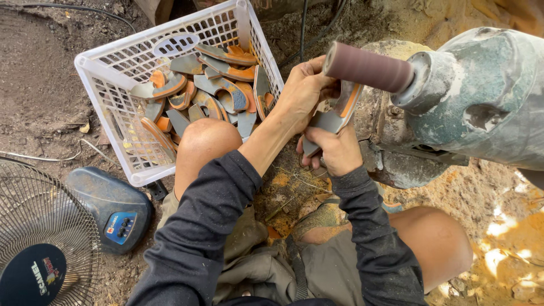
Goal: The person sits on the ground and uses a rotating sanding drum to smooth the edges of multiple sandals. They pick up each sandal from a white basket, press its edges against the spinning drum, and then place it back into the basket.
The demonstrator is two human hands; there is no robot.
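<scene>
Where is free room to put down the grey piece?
Bare dirt lies left of the white basket, behind the fan. Crowded: the basket's right half with curved pieces, and both hands under the sanding drum.

The bare dirt ground (39,85) carries everything here, brown at the left and dusted with orange-yellow sawdust at the right. On it stand a white plastic lattice basket (113,73) (filled with curved grey-and-orange pieces), the blue base (113,209) of an electric fan, and a dusty grey-green sanding motor (481,102). Thin black cables (68,8) trail across the soil behind.
</scene>
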